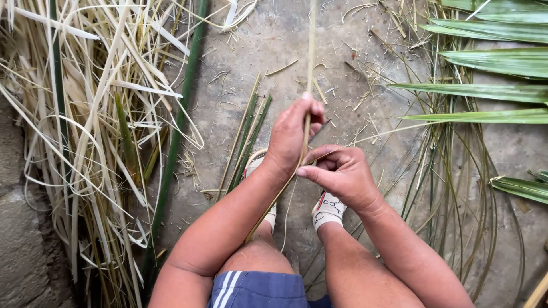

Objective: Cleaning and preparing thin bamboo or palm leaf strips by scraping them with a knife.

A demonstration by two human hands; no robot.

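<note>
I look down past my blue shorts with white stripes (260, 290) and my two bare forearms to my feet in white sandals (328, 210), planted on a grey concrete floor (274, 51).

Just above my knees, my two hands meet over a long, thin pale leaf strip (311, 51). My left hand (291, 137) is closed around the strip, fingers curled over it, thumb tip pointing away from me. The strip runs from beside my left forearm, up through that fist, and on in a nearly straight line to the far edge of view. My right hand (342, 174) sits touching the left, just to its right, its fingers folded in and its thumb pressing toward the strip. A small dark blade tip (322, 126) seems to stick out between the hands; I cannot tell which hand grips it.

Beyond my left foot lie a few short green and tan stalks (245, 137). Farther to the left is a big tangled heap of dry, straw-coloured strips (91, 125), with a long dark green stem (177, 125) along its edge. To the right, thin green ribs (451, 182) curve across the floor, and broad green palm leaflets (496, 63) reach in from the far right corner.
</note>
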